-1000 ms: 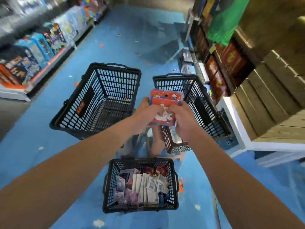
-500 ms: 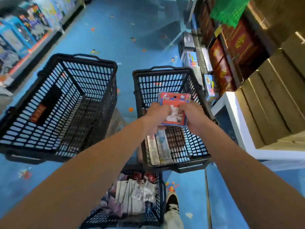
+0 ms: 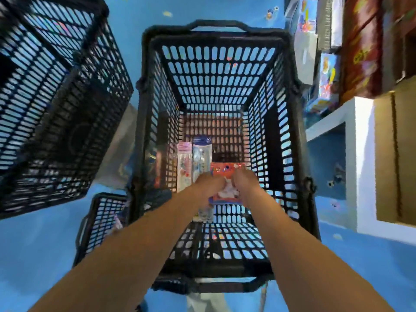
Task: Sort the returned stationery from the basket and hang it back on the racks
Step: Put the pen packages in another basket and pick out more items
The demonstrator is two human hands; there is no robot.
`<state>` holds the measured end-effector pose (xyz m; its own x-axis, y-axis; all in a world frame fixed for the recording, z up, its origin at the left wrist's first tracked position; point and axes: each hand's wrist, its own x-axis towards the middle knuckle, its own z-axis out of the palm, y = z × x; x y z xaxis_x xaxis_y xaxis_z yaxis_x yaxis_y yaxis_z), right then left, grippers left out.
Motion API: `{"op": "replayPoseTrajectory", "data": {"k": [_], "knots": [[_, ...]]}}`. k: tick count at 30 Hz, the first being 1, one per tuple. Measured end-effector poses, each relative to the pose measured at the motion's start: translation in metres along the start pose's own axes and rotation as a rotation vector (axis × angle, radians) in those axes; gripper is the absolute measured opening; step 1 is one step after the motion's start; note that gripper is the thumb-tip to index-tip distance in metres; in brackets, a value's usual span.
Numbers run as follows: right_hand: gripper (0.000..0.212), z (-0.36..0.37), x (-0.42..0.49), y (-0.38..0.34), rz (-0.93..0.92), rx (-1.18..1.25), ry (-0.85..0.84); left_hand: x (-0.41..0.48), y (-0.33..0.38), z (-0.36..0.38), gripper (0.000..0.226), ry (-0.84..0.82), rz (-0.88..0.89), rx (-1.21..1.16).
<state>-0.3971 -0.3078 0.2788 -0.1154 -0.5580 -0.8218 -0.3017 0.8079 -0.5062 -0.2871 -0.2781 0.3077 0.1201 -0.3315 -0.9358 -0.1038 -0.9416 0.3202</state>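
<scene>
Both hands are reaching down into the middle basket (image 3: 216, 75), gripping a red pack (image 3: 227, 171) between them. The left hand (image 3: 208, 184) is pinching its left edge and the right hand (image 3: 246, 183) is clamping the right edge, fingers curled round the card. It's pretty blurry, so the print isn't readable, just a white cartoon shape on red. The pack is hanging low inside the basket, toward the right side; can't tell if it's touching the bottom. Just left of it, a pink pack (image 3: 184, 167) and a blue pack (image 3: 202, 154) are lying side by side on the basket's bottom. Another big basket (image 3: 56, 97) is sitting off to the left, and a small basket (image 3: 101, 219) is peeking out below it. Everything's standing on a blue floor (image 3: 45, 255), and boxes (image 3: 360, 52) are lining the shelves on the right.
</scene>
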Motion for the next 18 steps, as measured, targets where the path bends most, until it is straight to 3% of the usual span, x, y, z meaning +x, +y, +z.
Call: {"op": "replayPoseTrajectory", "data": {"k": [4, 8, 10, 11, 14, 18], "knots": [[0.024, 0.006, 0.022, -0.013, -0.015, 0.026, -0.004, 0.015, 0.010, -0.009, 0.016, 0.015, 0.080, -0.088], [0.013, 0.023, 0.043, -0.061, -0.102, 0.095, 0.023, 0.041, 0.043, -0.025, 0.006, 0.211, 0.265, -0.115], [0.040, 0.033, 0.055, -0.082, -0.128, 0.143, 0.012, 0.052, 0.063, -0.036, 0.024, 0.316, 0.311, -0.122], [0.041, 0.037, 0.059, -0.092, -0.146, 0.137, -0.003, 0.057, 0.073, -0.042, 0.027, 0.362, 0.328, -0.130], [0.015, 0.047, 0.069, -0.118, -0.175, 0.108, -0.091, 0.076, 0.098, -0.057, 0.032, 0.458, 0.312, -0.159], [0.014, 0.066, 0.093, -0.130, -0.242, 0.087, -0.141, 0.100, 0.107, -0.070, 0.031, 0.513, 0.292, -0.134]]}}
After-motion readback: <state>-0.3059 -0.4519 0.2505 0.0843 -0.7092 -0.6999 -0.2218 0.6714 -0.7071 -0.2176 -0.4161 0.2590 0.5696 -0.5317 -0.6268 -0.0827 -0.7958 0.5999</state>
